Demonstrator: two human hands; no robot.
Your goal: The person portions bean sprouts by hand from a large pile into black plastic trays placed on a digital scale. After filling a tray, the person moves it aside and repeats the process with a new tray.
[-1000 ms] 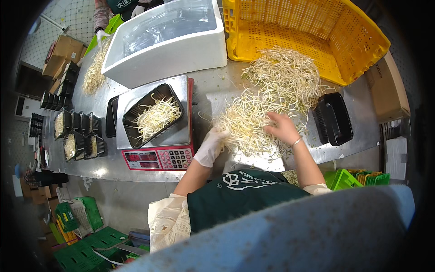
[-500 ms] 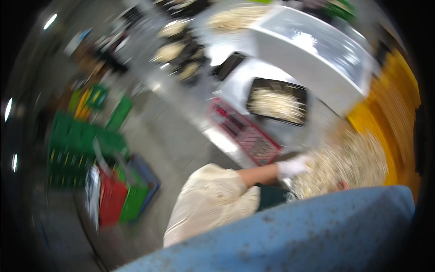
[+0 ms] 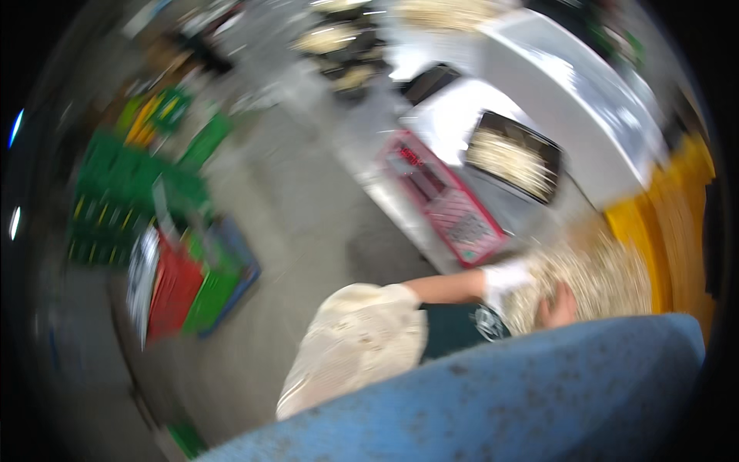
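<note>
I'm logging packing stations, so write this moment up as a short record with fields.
left hand: white-gloved, at the sprout pile
right hand: bare, at the same pile
scale: red-edged, under a black tray holding sprouts
white box: beside the scale
yellow crate: beside the pile
clarity: motion-blurred; each grip unclear

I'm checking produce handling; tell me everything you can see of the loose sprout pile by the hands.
The sprout pile is a loose heap of pale, thin strands, blurred here. It lies between the red-edged scale and the yellow crate. The gloved left hand is at its left side; the bare right hand shows against its lower part.
</note>
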